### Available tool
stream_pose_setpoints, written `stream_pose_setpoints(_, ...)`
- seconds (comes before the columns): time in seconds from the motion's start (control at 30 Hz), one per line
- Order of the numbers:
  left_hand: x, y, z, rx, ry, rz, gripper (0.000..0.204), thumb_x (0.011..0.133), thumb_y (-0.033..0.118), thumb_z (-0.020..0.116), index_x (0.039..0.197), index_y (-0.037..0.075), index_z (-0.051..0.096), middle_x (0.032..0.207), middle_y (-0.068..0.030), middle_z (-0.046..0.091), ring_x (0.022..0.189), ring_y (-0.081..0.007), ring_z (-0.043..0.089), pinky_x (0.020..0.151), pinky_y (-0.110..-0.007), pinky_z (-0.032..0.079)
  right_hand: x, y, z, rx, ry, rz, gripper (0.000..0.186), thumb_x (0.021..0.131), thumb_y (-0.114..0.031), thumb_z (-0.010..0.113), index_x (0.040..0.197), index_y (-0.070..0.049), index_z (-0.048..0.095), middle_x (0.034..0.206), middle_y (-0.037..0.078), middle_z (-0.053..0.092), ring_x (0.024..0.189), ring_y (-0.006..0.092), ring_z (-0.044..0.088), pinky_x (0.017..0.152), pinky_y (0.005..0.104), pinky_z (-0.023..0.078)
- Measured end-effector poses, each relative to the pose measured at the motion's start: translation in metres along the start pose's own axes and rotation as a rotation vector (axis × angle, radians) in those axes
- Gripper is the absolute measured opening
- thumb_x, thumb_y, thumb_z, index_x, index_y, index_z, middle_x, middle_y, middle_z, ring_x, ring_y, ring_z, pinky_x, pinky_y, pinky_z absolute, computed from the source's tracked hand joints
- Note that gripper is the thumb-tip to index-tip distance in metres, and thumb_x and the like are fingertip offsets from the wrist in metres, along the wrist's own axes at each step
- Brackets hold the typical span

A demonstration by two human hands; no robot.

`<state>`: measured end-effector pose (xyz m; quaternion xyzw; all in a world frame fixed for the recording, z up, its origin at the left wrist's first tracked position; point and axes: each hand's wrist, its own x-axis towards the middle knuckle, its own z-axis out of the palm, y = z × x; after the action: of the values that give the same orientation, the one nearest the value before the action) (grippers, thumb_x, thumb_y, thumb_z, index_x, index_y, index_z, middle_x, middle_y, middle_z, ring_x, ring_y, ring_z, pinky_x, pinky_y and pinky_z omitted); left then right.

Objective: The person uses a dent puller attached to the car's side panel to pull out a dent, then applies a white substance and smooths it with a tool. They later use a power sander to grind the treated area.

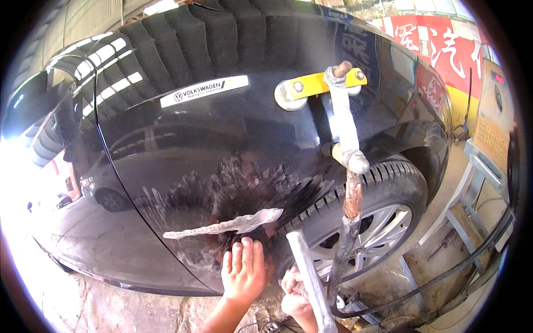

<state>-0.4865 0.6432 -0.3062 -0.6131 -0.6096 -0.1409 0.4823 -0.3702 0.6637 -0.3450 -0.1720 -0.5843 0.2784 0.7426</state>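
Observation:
A bare, silvery metal strip [225, 226] runs along the lower part of the black car panel [222, 133], with scuffed, dusty paint around it. Just below the strip, my left hand [243, 270] lies flat on the panel, fingers stretched upward and nothing in it. My right hand [294, 288] is beside the wheel with its fingers curled, partly behind a silver metal bar [309, 275]. What its fingers hold, if anything, is hidden. Above, a pulling tool with a yellow bracket [316, 84] and a pale metal arm [345, 125] sits against the panel on round feet.
A rust-marked rod [352, 194] hangs from the arm in front of the tyre [397, 180]. Dark hoses [427, 286] cross the lower right, by a metal stand [463, 213]. A white sticker [205, 91] is on the panel. Cables [272, 326] lie on the concrete floor.

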Motion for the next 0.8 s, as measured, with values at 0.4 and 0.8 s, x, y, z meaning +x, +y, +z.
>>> stream_pose_setpoints(0.4, -0.006, 0.002, 0.001, -0.068, -0.003, -0.031, 0.055, 0.08, 0.02, 0.05, 0.124, -0.012, 0.043, 0.131, -0.0335, 0.039, 0.12, -0.0494, 0.04, 0.101, -0.057, 0.029, 0.001, 0.001, 0.003, -0.042, -0.103, 0.093, 0.042, 0.083, -0.041, 0.054, 0.084, 0.001, 0.053, 0.056, 0.008, 0.048, 0.045, 0.0164, 0.048, 0.041, 0.0272, 0.035)
stream_pose_setpoints(0.8, -0.009, 0.004, 0.0, -0.144, -0.015, -0.058, 0.058, 0.08, 0.023, 0.05, 0.124, -0.013, 0.042, 0.132, -0.0343, 0.037, 0.119, -0.0504, 0.04, 0.1, -0.059, 0.029, 0.01, -0.009, 0.012, -0.018, -0.027, 0.011, 0.038, 0.095, -0.035, 0.045, 0.078, -0.001, 0.046, 0.058, 0.005, 0.044, 0.049, 0.0132, 0.045, 0.043, 0.0253, 0.034)
